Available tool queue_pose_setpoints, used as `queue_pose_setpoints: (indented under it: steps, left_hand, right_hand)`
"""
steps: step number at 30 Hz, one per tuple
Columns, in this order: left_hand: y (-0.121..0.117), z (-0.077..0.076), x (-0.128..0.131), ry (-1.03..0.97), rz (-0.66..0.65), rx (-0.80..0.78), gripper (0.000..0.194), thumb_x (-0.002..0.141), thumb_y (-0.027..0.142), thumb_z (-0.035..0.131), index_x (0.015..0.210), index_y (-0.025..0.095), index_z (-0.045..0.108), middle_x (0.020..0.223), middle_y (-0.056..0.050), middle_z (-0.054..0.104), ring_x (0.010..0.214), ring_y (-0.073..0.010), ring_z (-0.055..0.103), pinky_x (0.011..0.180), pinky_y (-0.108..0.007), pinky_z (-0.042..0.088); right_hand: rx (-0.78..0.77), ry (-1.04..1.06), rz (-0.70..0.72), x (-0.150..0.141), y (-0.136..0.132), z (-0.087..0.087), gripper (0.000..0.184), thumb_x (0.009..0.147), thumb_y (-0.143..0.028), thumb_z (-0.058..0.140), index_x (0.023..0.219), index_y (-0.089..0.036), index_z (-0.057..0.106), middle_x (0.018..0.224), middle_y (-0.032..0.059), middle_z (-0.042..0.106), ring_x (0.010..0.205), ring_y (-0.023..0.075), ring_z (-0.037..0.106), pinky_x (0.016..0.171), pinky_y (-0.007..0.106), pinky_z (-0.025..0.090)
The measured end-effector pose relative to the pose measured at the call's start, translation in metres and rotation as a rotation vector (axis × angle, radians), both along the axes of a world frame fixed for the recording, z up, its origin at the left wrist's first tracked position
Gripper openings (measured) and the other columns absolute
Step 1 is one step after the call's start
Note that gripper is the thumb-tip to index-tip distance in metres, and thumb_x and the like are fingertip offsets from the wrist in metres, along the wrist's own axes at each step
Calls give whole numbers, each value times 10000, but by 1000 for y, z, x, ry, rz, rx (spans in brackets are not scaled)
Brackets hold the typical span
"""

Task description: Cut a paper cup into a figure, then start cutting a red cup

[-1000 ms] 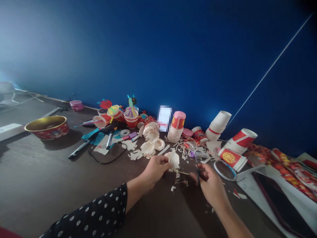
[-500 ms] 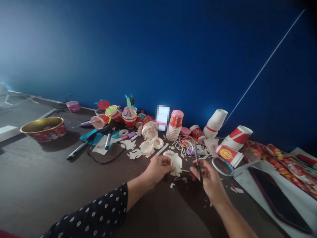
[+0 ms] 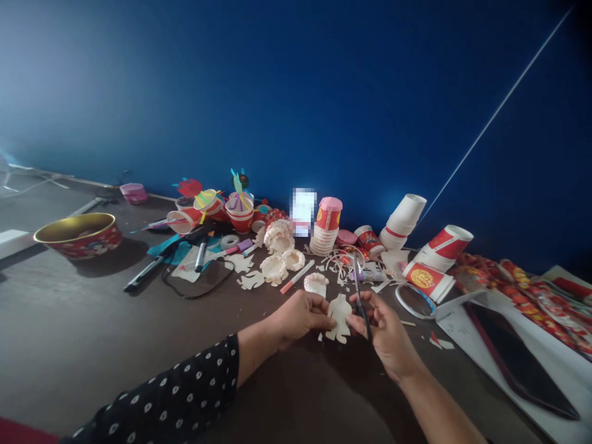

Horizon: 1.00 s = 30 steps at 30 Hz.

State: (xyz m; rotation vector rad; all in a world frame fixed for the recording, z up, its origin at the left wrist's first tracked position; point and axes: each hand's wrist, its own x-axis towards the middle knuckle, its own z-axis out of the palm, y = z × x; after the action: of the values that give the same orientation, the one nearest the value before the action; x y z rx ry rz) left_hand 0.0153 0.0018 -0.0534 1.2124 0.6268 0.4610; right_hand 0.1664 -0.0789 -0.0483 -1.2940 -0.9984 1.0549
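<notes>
Between my hands is a cream paper cutout (image 3: 340, 316) shaped like a small headless figure with arms and legs. My left hand (image 3: 298, 317) pinches its left edge between thumb and fingers. With my right hand (image 3: 386, 336) I grip a pair of scissors (image 3: 359, 293), blades pointing up and away from the figure. My right thumb also reaches the cutout's right edge. Just behind it lies a white paper piece (image 3: 316, 284) with a reddish scalloped rim. A pink-and-white marker (image 3: 297, 277) rests behind my left hand.
Paper cups (image 3: 325, 240) stand stacked at the back, with more cup stacks (image 3: 402, 222) to the right. Several scalloped cup pieces (image 3: 274, 269) and paper scraps lie mid-table. A phone (image 3: 518, 357) rests at right, a white ring (image 3: 415, 301) beside my right hand, a gold-lined bowl (image 3: 78, 235) at left.
The cutout has moved right and turned, so its whole figure shape now shows. My right thumb has come to its edge. A thin stick near my right fingers now appears beyond that hand.
</notes>
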Motion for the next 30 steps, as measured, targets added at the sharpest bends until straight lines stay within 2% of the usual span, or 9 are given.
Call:
queue_pose_setpoints:
  steps: [7,11,17,24,27,30]
  left_hand:
    - [1,0,-2,5,-32,127,207,557,264,705,627,104,594,561,8,565,530,-90,491,544,-221,351]
    - [0,2,-3,-65,-82,128,208,584,278,684,685,111,610,602,4,572,542,-89,485,546,-220,348]
    - [2,-2,-1,50,32,253,133,596,230,635,581,119,563,538,11,532,500,-89,449,511,-226,323]
    - [9,-7,0,109,137,406,163,608,247,619,537,132,529,494,45,451,483,-74,385,491,-219,280]
    - [10,-10,0,88,138,393,166,611,259,624,549,132,536,501,46,456,491,-75,392,498,-217,289]
    - [8,-10,0,34,104,311,176,602,278,645,578,128,556,515,34,487,498,-82,423,512,-222,314]
  right_hand:
    - [24,-46,-6,2,2,-2,373,582,-260,773,852,-209,522,603,-63,577,512,92,503,525,209,407]
    - [21,-43,-5,1,2,-2,394,569,-290,776,853,-208,516,620,-51,584,529,108,520,525,225,419]
    - [12,-66,-2,-1,1,-1,395,579,-291,768,858,-208,500,596,-58,572,508,101,507,524,228,415]
    - [-2,-69,10,-2,2,-3,377,594,-275,761,874,-202,519,629,-51,589,506,94,517,516,222,420]
    - [-3,-71,9,-2,2,-3,375,587,-281,765,865,-203,525,625,-51,598,495,94,516,509,222,418]
    - [4,-55,4,-3,3,-3,378,567,-279,778,842,-204,530,626,-54,598,492,91,513,495,214,415]
